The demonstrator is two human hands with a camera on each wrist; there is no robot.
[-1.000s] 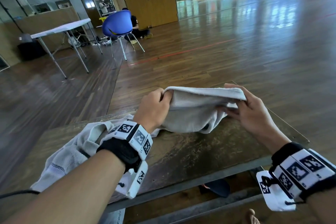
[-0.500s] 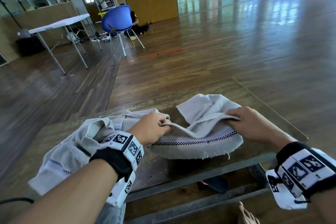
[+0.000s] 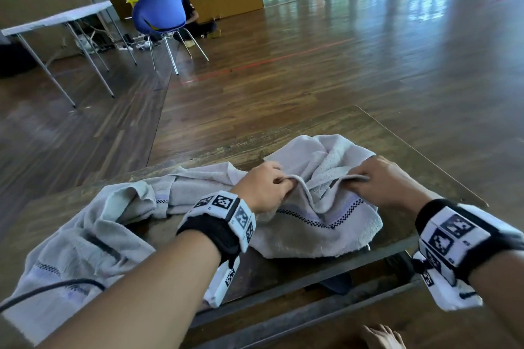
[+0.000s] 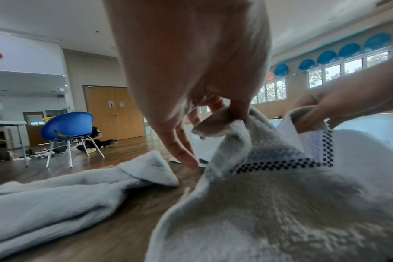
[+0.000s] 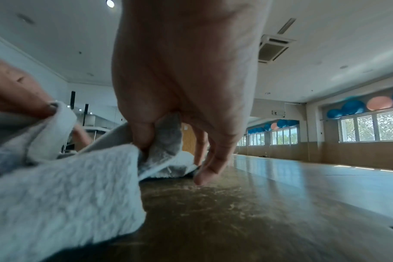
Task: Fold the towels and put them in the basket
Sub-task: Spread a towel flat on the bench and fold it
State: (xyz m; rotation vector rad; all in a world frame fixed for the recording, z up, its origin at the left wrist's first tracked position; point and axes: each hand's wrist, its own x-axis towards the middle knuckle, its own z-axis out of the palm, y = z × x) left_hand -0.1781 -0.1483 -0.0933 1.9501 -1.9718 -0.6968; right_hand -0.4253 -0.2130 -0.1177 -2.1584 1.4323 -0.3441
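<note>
A pale grey towel (image 3: 320,224) with a black checkered band lies crumpled on the worn wooden table (image 3: 402,150), its front edge hanging over the near side. My left hand (image 3: 266,187) pinches one corner of it (image 4: 215,127) between thumb and fingers. My right hand (image 3: 382,181) pinches the other raised edge (image 5: 166,134). Both corners are held just above the towel's middle, close together. A second grey towel (image 3: 85,238) lies loosely bunched on the table's left part. No basket is in view.
The table's near edge (image 3: 312,280) runs below my wrists, with a bare foot (image 3: 380,337) under it. Beyond the table is open wooden floor. A blue chair (image 3: 160,13), a white folding table (image 3: 56,18) and a seated person (image 3: 195,22) are far back left.
The towel was held up in the air a second ago. Both hands have brought it down onto the table and drawn its pinched corners toward me and closer together.
</note>
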